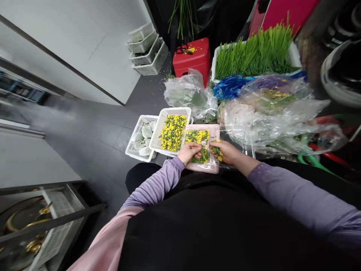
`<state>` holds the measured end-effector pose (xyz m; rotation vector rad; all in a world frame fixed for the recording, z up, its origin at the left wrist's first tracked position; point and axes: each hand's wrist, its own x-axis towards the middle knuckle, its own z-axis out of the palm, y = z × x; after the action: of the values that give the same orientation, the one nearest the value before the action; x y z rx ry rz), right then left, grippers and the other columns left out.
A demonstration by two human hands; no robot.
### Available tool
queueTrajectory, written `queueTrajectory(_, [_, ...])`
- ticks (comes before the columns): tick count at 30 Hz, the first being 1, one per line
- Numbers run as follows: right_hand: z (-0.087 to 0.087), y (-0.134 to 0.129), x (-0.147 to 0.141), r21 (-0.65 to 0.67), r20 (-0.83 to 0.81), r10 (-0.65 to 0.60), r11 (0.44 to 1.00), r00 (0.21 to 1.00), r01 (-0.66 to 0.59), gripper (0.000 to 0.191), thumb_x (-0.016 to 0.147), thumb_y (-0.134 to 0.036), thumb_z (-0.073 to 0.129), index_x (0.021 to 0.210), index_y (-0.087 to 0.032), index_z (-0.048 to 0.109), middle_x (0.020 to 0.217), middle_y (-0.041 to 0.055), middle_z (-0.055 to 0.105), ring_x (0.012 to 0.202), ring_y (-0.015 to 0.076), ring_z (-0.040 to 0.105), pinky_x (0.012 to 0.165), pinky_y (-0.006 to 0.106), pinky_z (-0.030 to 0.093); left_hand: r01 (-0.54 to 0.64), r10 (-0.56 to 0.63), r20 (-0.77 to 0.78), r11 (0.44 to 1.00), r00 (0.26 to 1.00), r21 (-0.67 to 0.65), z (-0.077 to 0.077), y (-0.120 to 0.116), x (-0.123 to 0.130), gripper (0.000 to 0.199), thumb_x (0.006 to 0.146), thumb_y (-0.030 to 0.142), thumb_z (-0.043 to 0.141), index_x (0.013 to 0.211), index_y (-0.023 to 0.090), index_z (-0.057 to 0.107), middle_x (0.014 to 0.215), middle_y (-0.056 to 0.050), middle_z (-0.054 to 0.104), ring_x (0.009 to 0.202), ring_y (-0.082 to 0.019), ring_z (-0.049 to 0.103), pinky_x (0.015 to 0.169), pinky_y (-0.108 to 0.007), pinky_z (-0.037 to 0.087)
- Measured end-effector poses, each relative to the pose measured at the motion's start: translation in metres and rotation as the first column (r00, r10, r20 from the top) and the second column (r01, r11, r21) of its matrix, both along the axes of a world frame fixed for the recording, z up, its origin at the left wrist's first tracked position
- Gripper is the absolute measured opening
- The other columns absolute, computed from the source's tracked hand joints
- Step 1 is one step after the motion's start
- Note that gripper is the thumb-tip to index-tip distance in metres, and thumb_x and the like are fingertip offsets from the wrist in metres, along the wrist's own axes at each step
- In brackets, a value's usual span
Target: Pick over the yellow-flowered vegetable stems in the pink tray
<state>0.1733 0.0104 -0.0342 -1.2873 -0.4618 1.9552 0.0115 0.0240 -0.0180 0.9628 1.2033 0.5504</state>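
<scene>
Yellow flowers with green stems (197, 136) lie in a clear plastic box (210, 164) on a pink tray (214, 130). Over the box's left side is my left hand (191, 151), its thumb and fingers pinched together; whether anything is between them is too small to tell. My right hand (225, 151), at the box's right edge, is closed around a small bunch of yellow flowers (216, 151). The clear lid (239, 135) stands open to the right, partly behind my right hand. Left of the tray, a white basket (157, 130) holds many loose yellow flowers (173, 131).
A lower white basket (131, 148) holds items in foam nets. Plastic bags (239, 118) lie to the right and behind. Farther back are a red box (191, 62) with black scissors (184, 49), a crate of green stalks (254, 56), and stacked white baskets (153, 66).
</scene>
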Motion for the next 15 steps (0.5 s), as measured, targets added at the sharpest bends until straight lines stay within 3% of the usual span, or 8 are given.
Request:
queueTrajectory(3, [0.002, -0.003, -0.001, -0.101, -0.098, 0.134, 0.984, 0.986, -0.144, 0.013, 0.067, -0.025, 0.058, 0.072, -0.014, 0.053, 0.061, 0.0032, 0.057, 0.046, 0.0105, 0.049, 0.035, 0.02, 0.03, -0.049, 0.049, 0.001, 0.994, 0.999, 0.094, 0.001, -0.005, 0.001, 0.029, 0.062, 0.034, 0.066, 0.075, 0.01, 0.055, 0.051, 0.002, 0.055, 0.043, -0.007, 0.051, 0.046, -0.02, 0.044])
queueTrajectory(5, [0.005, -0.007, -0.003, -0.056, -0.185, 0.247, 0.964, 0.951, -0.261, 0.017, 0.068, -0.029, 0.059, 0.074, -0.014, 0.054, 0.064, 0.0046, 0.059, 0.049, 0.0124, 0.051, 0.036, 0.021, 0.031, -0.058, 0.065, -0.038, 0.986, 0.997, 0.159, 0.002, -0.007, 0.005, 0.028, 0.062, 0.035, 0.066, 0.073, 0.011, 0.056, 0.049, 0.003, 0.054, 0.043, -0.007, 0.05, 0.044, -0.019, 0.042])
queueTrajectory(7, [0.008, -0.01, -0.003, 0.018, -0.213, 0.281, 0.959, 0.936, -0.284, 0.02, 0.067, -0.031, 0.062, 0.074, -0.015, 0.055, 0.064, 0.0034, 0.058, 0.05, 0.0113, 0.05, 0.037, 0.02, 0.031, -0.063, 0.081, -0.085, 0.978, 0.993, 0.201, 0.0, -0.005, 0.008, 0.028, 0.064, 0.037, 0.064, 0.074, 0.012, 0.058, 0.049, 0.003, 0.052, 0.043, -0.006, 0.048, 0.042, -0.017, 0.04])
queueTrajectory(10, [0.013, -0.006, 0.003, 0.048, -0.181, 0.182, 0.983, 0.967, -0.176, 0.02, 0.065, -0.027, 0.065, 0.076, -0.015, 0.054, 0.06, -0.0003, 0.053, 0.047, 0.0085, 0.045, 0.037, 0.02, 0.028, -0.065, 0.101, -0.186, 0.98, 0.977, 0.186, -0.011, 0.008, 0.001, 0.027, 0.075, 0.036, 0.054, 0.086, 0.012, 0.06, 0.055, 0.002, 0.052, 0.042, -0.004, 0.045, 0.041, -0.016, 0.038])
queueTrajectory(12, [0.016, 0.001, 0.01, 0.002, -0.193, 0.086, 0.996, 0.978, -0.087, 0.018, 0.067, -0.026, 0.06, 0.082, -0.016, 0.054, 0.057, -0.0016, 0.05, 0.044, 0.008, 0.042, 0.037, 0.02, 0.027, -0.023, 0.082, -0.355, 0.986, 0.931, 0.167, -0.024, 0.021, -0.009, 0.025, 0.079, 0.029, 0.048, 0.093, 0.012, 0.06, 0.06, 0.001, 0.054, 0.043, -0.004, 0.044, 0.045, -0.018, 0.04])
queueTrajectory(13, [0.018, 0.005, 0.013, -0.035, -0.207, 0.038, 0.998, 0.978, -0.046, 0.017, 0.069, -0.025, 0.056, 0.084, -0.017, 0.054, 0.056, -0.0021, 0.048, 0.043, 0.0079, 0.041, 0.037, 0.02, 0.027, 0.047, 0.042, -0.476, 0.984, 0.878, 0.174, -0.031, 0.026, -0.015, 0.023, 0.079, 0.024, 0.048, 0.093, 0.013, 0.06, 0.064, 0.0, 0.055, 0.046, -0.005, 0.046, 0.048, -0.019, 0.042])
queueTrajectory(15, [0.02, 0.012, 0.019, -0.108, -0.246, -0.042, 0.994, 0.968, 0.016, 0.015, 0.073, -0.024, 0.049, 0.086, -0.017, 0.053, 0.053, -0.0028, 0.044, 0.041, 0.0077, 0.038, 0.038, 0.021, 0.029, 0.296, -0.089, -0.702, 0.938, 0.707, 0.18, -0.046, 0.033, -0.021, 0.021, 0.076, 0.017, 0.049, 0.092, 0.014, 0.063, 0.076, -0.004, 0.058, 0.059, -0.009, 0.052, 0.062, -0.022, 0.045])
